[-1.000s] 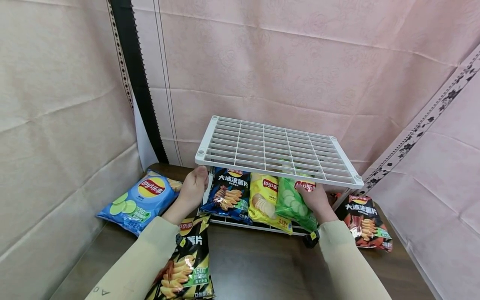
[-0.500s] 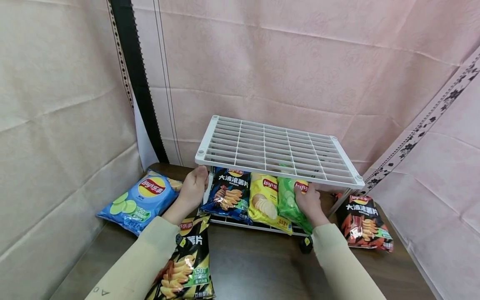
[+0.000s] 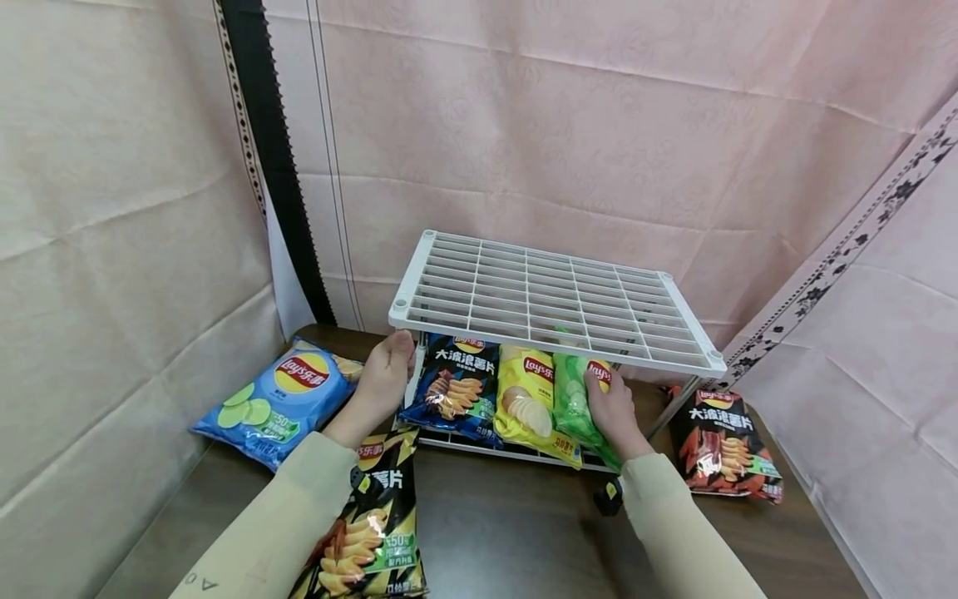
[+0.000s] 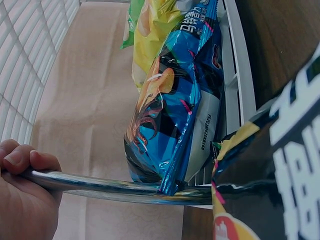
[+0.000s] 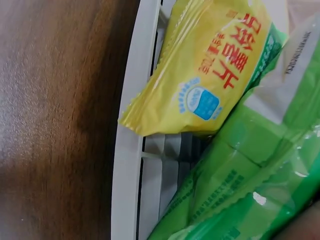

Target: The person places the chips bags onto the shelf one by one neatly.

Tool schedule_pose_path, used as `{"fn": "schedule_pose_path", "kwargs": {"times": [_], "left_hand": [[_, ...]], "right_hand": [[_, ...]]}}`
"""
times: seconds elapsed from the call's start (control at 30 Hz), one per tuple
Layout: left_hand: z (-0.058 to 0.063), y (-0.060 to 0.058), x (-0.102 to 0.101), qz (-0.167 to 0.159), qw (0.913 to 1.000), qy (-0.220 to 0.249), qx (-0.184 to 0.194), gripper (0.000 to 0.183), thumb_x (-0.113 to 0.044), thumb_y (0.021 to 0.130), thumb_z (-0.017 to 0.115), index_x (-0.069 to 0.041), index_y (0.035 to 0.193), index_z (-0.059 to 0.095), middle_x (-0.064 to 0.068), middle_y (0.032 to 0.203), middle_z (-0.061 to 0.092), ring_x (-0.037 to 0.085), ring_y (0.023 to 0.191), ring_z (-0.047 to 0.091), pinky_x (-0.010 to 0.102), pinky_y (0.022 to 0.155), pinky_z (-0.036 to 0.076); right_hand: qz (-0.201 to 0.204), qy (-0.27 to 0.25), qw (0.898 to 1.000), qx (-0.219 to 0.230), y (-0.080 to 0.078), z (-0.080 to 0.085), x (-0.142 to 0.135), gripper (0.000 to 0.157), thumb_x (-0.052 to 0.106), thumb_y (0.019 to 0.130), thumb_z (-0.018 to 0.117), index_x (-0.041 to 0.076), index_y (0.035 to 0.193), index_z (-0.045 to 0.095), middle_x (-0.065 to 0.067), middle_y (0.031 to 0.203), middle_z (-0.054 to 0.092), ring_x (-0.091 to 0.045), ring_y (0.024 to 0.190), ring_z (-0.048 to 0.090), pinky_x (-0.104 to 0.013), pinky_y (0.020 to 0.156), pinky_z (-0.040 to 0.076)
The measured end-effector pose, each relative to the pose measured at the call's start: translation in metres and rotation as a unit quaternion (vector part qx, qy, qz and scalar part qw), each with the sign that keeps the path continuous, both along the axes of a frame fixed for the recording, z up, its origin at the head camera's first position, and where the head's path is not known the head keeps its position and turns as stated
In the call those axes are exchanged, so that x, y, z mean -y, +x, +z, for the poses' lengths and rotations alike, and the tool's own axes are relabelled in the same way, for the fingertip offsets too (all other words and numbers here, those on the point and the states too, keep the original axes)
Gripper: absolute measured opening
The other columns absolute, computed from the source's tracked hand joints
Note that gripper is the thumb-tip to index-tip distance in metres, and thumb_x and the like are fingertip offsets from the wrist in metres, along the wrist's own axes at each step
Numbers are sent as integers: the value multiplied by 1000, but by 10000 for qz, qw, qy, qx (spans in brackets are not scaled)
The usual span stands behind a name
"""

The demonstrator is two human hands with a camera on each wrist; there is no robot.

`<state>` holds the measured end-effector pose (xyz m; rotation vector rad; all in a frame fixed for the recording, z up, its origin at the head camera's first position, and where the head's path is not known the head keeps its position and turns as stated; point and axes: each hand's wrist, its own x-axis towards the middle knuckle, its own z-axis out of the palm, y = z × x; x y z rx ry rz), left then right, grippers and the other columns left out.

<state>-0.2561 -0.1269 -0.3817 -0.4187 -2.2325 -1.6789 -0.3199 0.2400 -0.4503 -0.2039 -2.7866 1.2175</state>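
Observation:
A white two-tier wire rack (image 3: 412, 279) stands on the table, with bags of potato chips on its lower tier. My left hand (image 3: 385, 374) grips the rack's front left metal post (image 4: 125, 187), just under the top shelf. With my right hand (image 3: 617, 412) I hold a green chip bag (image 3: 576, 399) by its right side, upright on the lower tier. It leans against a yellow chip bag (image 3: 527, 403); left of that stands a dark blue chip bag (image 3: 456, 387), close to the post. In the right wrist view, the green bag hides most of my right hand.
A light blue chip bag (image 3: 277, 403) lies left of the rack. A black and gold chip bag (image 3: 374, 524) lies in front, partly under my left arm. Right of the rack is a red and black chip bag (image 3: 729, 449). Pink cloth (image 3: 599, 133) surrounds the brown table (image 3: 516, 532).
My right hand has moved left with the green bag, bringing it closer against the yellow one. The left hand stays on the post.

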Motion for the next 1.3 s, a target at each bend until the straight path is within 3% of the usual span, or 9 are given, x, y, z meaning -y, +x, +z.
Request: {"fn": "schedule_pose_path", "kwargs": {"times": [0.13, 0.33, 0.5, 0.6, 0.73, 1.0, 1.3], "left_hand": [[-1, -1, 0, -9, 10000, -4, 53, 49, -20, 109, 23, 8, 74, 42, 3, 58, 36, 12, 46, 33, 26, 48, 28], [0, -1, 2, -58, 10000, 25, -32, 49, -20, 109, 23, 9, 73, 41, 3, 58, 35, 12, 47, 33, 27, 49, 28], [1, 0, 1, -78, 9999, 55, -56, 48, -19, 109, 23, 7, 72, 41, 3, 58, 35, 13, 48, 32, 27, 50, 29], [2, 0, 0, -119, 9999, 39, -60, 48, -18, 109, 23, 7, 72, 41, 3, 58, 35, 12, 48, 33, 27, 50, 29], [1, 0, 0, -100, 9999, 39, -85, 49, -18, 109, 23, 8, 72, 41, 3, 58, 35, 12, 47, 32, 27, 50, 29], [0, 1, 3, -107, 9999, 64, -102, 50, -18, 109, 23, 12, 74, 41, 3, 58, 34, 12, 46, 32, 27, 49, 28], [1, 2, 2, -101, 9999, 75, -53, 48, -19, 109, 23, 7, 73, 41, 3, 58, 35, 12, 47, 32, 27, 49, 28]], "right_hand": [[131, -130, 9998, -75, 12, 4, 1, 79, 58, 97, 41, 3, 150, 22, -28, 136, 36, -40, 113, 45, -53, 89, 40], [510, 49, 9984, -258, 42, 15, 2, 91, 65, 93, 43, 9, 155, 7, -25, 151, 20, -41, 132, 29, -58, 101, 30], [903, 69, 9942, -582, 66, 19, -3, 85, 57, 95, 50, 8, 154, 14, -22, 151, 24, -37, 130, 35, -57, 101, 32], [967, 153, 9934, -595, 82, 20, -9, 84, 55, 95, 52, 10, 154, 15, -19, 152, 24, -37, 135, 31, -59, 102, 30], [882, 374, 9943, -461, 98, 21, -20, 86, 59, 93, 52, 11, 155, 15, -20, 153, 25, -39, 137, 29, -60, 102, 30], [547, 467, 9965, -421, 116, 17, -39, 80, 57, 90, 59, 19, 152, 27, -18, 144, 43, -37, 129, 42, -56, 98, 38], [160, 473, 9978, -437, 127, 10, -65, 75, 60, 90, 56, 12, 144, 40, -15, 136, 51, -31, 122, 49, -52, 96, 40]]}}
